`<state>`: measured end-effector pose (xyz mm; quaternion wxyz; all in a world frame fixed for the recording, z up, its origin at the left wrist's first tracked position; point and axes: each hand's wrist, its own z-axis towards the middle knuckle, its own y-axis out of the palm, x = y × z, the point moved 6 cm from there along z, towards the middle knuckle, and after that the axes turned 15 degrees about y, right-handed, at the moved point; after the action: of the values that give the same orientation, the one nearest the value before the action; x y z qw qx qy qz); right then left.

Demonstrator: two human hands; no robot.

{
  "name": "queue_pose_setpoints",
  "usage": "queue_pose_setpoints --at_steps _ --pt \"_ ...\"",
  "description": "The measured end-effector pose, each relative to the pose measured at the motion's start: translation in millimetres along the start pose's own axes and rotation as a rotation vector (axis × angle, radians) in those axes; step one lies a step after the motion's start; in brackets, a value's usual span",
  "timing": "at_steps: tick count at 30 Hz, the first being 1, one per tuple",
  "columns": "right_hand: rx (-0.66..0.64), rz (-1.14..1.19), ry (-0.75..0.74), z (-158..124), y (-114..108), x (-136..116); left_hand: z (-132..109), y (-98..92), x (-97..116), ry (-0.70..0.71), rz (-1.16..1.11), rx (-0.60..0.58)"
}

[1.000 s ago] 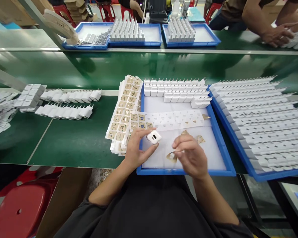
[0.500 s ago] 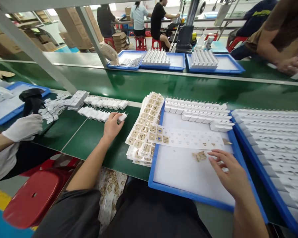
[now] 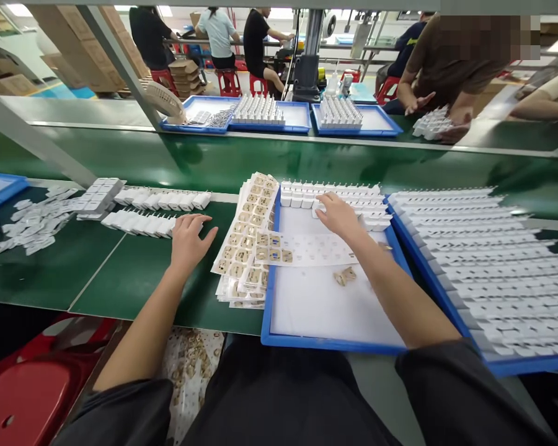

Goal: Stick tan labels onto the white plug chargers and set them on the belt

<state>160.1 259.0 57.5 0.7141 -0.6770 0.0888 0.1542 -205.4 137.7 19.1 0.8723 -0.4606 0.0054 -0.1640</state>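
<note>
My left hand (image 3: 190, 240) is at the right end of the front row of white plug chargers (image 3: 142, 223) on the green bench. Its thumb stands apart from the fingers, and nothing shows between them. My right hand (image 3: 339, 215) reaches into the blue-rimmed tray (image 3: 335, 342), fingers closed around the leftmost white plug charger (image 3: 315, 211) of the second row there. A sheet of stickers (image 3: 323, 248) crosses the tray below that hand, mostly peeled bare, with a few tan stickers at its left. Crumpled tan scraps (image 3: 345, 276) lie on the tray's white bottom.
Stacked sticker sheets (image 3: 242, 238) lie left of the tray. A second tray full of white chargers (image 3: 483, 272) stands at right. Loose white pieces (image 3: 39, 217) and a block of white boxes (image 3: 101, 197) are at left. Across the bench, a person (image 3: 446, 74) handles white chargers.
My right hand has moved from above the scraps up to the tray's second charger row. My left hand's thumb has spread from its fingers. The view has swung right; the gloved hand has left it.
</note>
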Motion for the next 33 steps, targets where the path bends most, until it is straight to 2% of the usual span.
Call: queue_pose_setpoints --at_steps 4,8,10,12,13,15,17,20,24,26,29,33 --pt "-0.024 0.041 -0.005 11.1 8.1 -4.1 14.0 -13.2 36.5 0.08 -0.099 -0.021" --pt "-0.09 0.173 -0.052 -19.5 -2.7 -1.3 27.4 -18.1 71.3 0.167 -0.201 -0.088" --pt "-0.274 0.366 -0.024 -46.2 2.6 1.2 32.0 -15.5 91.1 0.229 -0.259 -0.132" --pt "-0.55 0.57 0.008 -77.8 18.7 0.5 34.6 -9.6 110.5 0.29 -0.316 -0.179" --pt "-0.658 0.612 0.002 -92.9 27.1 -0.9 35.3 -5.5 119.3 0.318 -0.337 -0.206" --pt "-0.762 0.578 -0.037 -115.3 40.8 -2.2 36.0 4.6 134.0 0.364 -0.35 -0.266" --pt "-0.746 0.502 -0.065 -122.7 47.9 -1.8 37.0 16.4 144.2 0.398 -0.318 -0.339" --pt "-0.602 0.452 -0.074 -109.9 47.3 -4.5 39.5 33.6 153.5 0.442 -0.235 -0.451" --pt "-0.384 0.335 -0.308 -87.3 48.6 -28.2 38.7 48.2 158.7 0.497 -0.147 -0.551" --pt "-0.354 0.289 -0.414 -82.8 56.9 -38.8 34.7 49.5 156.7 0.493 -0.124 -0.568" --pt "-0.357 0.295 -0.471 -82.3 67.8 -44.6 25.6 44.3 149.4 0.466 -0.116 -0.57" --pt "-0.285 0.303 -0.605 -90.4 67.7 -50.5 16.6 33.9 140.6 0.441 -0.132 -0.533"
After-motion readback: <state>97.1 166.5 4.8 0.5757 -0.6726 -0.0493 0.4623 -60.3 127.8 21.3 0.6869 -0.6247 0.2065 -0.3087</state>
